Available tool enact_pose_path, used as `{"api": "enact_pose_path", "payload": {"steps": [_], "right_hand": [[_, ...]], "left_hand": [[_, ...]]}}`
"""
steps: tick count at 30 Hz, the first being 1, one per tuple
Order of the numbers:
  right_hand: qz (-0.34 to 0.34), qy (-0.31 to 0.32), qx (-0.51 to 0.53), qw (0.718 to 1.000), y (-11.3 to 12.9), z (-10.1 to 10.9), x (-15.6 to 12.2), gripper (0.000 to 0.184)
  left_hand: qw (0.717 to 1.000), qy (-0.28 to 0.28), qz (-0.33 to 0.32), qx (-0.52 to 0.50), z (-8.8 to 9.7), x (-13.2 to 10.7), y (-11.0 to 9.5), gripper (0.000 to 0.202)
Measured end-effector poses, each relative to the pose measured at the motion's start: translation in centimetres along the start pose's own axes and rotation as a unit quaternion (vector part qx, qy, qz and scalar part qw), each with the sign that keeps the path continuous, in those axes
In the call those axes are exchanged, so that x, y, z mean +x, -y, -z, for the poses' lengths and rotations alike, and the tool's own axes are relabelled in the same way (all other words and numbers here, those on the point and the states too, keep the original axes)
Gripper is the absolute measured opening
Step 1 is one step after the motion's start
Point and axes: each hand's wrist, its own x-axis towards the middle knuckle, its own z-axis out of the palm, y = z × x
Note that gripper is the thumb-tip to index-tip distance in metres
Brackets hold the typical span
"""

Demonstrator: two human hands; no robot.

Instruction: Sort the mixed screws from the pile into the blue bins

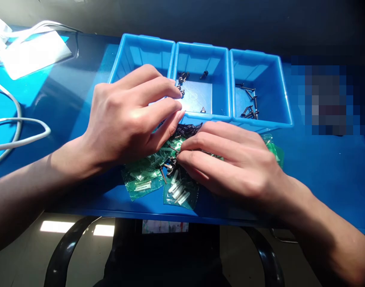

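Observation:
My left hand (131, 109) hovers at the front of the left and middle blue bins. Its thumb and fingertips are pressed together near the middle bin's front edge, and whatever they may hold is hidden. Lower down, my right hand (233, 161) reaches into a pile of dark screws (188, 129). Its thumb and fingers close together at a thin screw (174, 149). Just below those fingertips lie several loose bolts (170, 166). Around and under the pile are green-tinted clear plastic bags (143, 185), some showing white wall plugs (180, 195) inside.
Three blue bins stand side by side behind the pile: a left bin (149, 40), a middle bin (221, 79) with several short bolts, and a right bin (272, 83) with long dark screws. White cables (20, 143) lie at left. The table's front edge (140, 214) is near me.

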Motion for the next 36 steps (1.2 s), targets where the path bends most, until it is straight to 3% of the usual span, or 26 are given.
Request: {"api": "enact_pose_path", "payload": {"steps": [8,18,23,27,30,36], "right_hand": [[-0.092,-0.016,0.054,0.994,-0.4,0.7,-0.1,0.006],[-0.155,-0.088,0.068,0.982,-0.5,0.9,0.2,0.010],[-0.151,-0.117,0.094,0.977,-0.3,0.8,0.1,0.017],[-0.133,-0.155,0.083,0.975,0.0,0.8,0.1,0.017],[-0.179,-0.159,0.079,0.968,0.3,1.0,0.4,0.014],[-0.208,-0.156,0.186,0.947,0.2,1.5,1.2,0.015]], "left_hand": [[1.000,0.009,0.005,-0.008,0.1,-0.1,0.2,0.016],[0.996,-0.055,-0.065,-0.022,1.0,0.7,-0.2,0.042],[0.996,-0.006,-0.063,-0.066,1.5,0.9,-1.2,0.034],[0.990,-0.022,-0.027,-0.138,2.0,1.1,-1.9,0.022],[0.982,-0.015,0.035,-0.187,2.2,1.1,-2.2,0.016],[0.949,0.058,0.175,-0.257,2.2,1.2,-2.3,0.040]]}}
